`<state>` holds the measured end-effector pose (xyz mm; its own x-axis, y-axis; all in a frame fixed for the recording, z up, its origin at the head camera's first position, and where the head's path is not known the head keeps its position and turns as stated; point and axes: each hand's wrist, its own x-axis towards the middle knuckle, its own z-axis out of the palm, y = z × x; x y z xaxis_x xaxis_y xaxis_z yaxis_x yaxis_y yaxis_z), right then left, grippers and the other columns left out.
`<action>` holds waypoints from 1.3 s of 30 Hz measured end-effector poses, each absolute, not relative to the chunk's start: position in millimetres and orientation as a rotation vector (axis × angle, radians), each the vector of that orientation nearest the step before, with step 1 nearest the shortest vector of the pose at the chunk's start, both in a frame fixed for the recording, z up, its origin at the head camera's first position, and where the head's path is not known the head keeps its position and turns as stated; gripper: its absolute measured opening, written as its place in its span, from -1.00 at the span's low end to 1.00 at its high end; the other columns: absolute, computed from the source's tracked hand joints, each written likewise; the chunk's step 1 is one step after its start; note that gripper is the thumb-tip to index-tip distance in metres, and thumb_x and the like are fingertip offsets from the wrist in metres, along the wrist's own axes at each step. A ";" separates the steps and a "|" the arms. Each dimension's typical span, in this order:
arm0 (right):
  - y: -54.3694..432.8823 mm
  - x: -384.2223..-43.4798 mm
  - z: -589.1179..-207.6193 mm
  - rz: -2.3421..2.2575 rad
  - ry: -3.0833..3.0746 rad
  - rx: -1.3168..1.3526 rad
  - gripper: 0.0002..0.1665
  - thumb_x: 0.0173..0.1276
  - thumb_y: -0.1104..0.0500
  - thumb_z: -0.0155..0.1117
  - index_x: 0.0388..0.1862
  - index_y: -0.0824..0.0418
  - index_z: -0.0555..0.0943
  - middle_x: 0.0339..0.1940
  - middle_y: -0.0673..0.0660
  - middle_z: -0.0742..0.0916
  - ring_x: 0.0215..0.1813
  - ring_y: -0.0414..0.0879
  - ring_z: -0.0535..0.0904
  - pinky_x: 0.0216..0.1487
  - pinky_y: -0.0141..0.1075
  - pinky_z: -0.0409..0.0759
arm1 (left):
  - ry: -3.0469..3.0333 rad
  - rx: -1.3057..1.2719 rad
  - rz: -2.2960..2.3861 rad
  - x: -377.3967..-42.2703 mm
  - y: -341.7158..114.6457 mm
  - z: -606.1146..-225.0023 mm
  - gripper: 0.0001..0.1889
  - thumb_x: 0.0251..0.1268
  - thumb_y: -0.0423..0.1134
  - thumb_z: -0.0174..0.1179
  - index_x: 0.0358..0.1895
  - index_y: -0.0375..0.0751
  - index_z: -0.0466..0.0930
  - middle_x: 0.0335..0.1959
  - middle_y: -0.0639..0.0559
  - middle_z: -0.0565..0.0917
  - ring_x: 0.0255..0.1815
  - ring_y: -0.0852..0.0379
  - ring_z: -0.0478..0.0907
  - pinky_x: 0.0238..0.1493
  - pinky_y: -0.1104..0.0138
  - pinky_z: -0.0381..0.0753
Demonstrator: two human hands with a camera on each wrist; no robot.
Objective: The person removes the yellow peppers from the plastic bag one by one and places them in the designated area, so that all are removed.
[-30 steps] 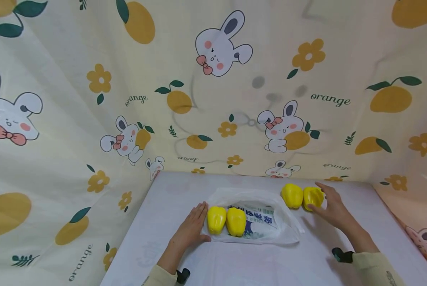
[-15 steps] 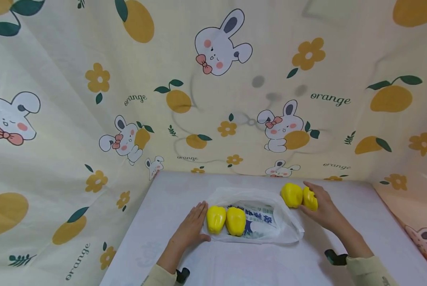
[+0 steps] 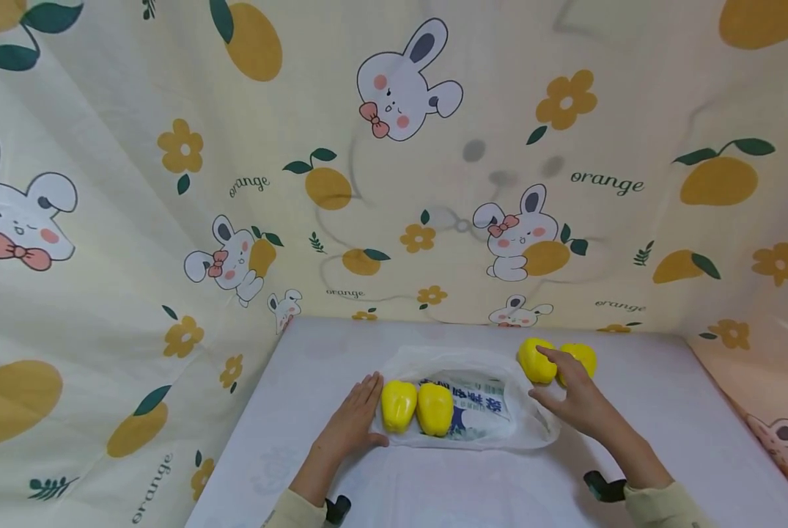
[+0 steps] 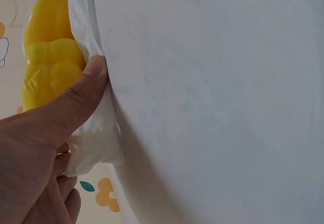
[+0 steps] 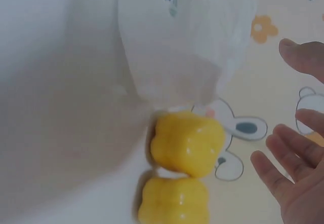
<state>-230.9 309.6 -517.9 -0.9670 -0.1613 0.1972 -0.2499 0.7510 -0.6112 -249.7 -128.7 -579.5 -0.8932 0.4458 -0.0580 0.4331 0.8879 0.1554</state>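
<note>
A white plastic bag [image 3: 532, 436] with blue print lies on its side. Inside its left end are two yellow bell peppers, one at the left [image 3: 399, 405] and one beside it [image 3: 435, 409]. My left hand [image 3: 350, 423] holds the bag's left edge; in the left wrist view its thumb [image 4: 76, 97] presses the plastic, the other fingers behind. Right of the bag sit two more bell peppers, a left one [image 3: 536, 359] and a right one [image 3: 585, 357]. My right hand [image 3: 581, 400] is in front of them, thumb and fingers spread; the right wrist view shows nothing in it.
The things lie on a white table [image 3: 473, 488]. A cream curtain [image 3: 380, 220] printed with rabbits, oranges and flowers hangs behind and on the left. More printed cloth [image 3: 763, 381] borders the right side.
My right hand has moved left, from the right loose pepper toward the left one and the bag's right end. The left hand, bag and peppers have stayed in place.
</note>
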 end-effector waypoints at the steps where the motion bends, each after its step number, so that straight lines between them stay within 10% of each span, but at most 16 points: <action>1: 307.1 -229.7 -517.6 1.013 -2.820 0.333 0.03 0.32 0.21 0.63 0.65 0.33 0.27 0.57 0.51 0.37 0.51 0.52 0.32 0.35 0.44 0.51 | 2.961 0.691 0.217 -249.6 -128.5 -579.3 0.27 0.17 0.17 0.59 0.75 -0.30 -0.03 0.79 -0.17 0.03 0.78 -0.10 0.01 0.76 0.02 0.04; 39: 204.3 -211.3 -553.2 1.225 -2.828 0.547 0.01 0.35 0.04 0.64 0.66 0.12 0.33 0.60 0.25 0.46 0.56 0.29 0.39 0.49 0.35 0.47 | 2.964 0.679 0.240 -248.4 -127.1 -579.9 0.27 0.16 0.16 0.60 0.75 -0.29 -0.03 0.79 -0.16 0.03 0.78 -0.10 0.02 0.75 0.02 0.06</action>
